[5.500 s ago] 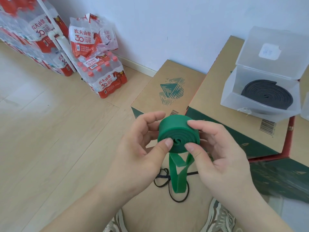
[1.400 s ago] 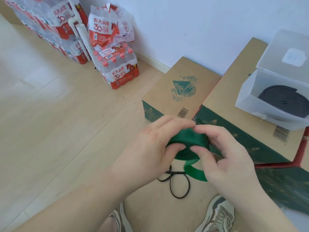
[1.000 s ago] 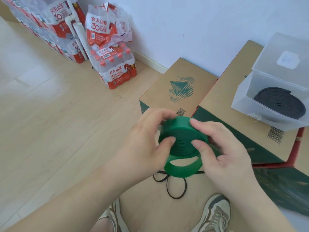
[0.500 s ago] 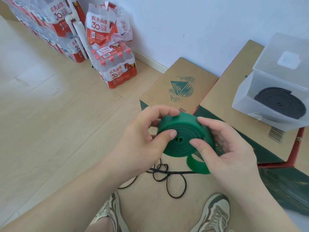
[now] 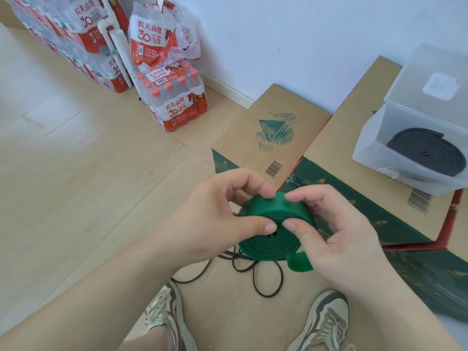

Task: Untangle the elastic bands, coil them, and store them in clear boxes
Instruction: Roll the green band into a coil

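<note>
A wide green elastic band, rolled into a thick coil, is held in front of me above the floor. My left hand grips its left side, thumb pressed on the coil's face. My right hand grips the right side, thumb near the centre; a short loose end sticks out below that hand. A thin black elastic band lies tangled on the floor under the coil. On the right, an open clear box holds a coiled black band.
The clear box stands on a large cardboard carton; a lower carton sits beside it against the white wall. Shrink-wrapped packs of water bottles are stacked at the back left. My two shoes rest on flattened cardboard below.
The hanging green tail has been wound onto the coil, which is now thicker, leaving only a short end. Both hands have kept hold of the coil and turned it.
</note>
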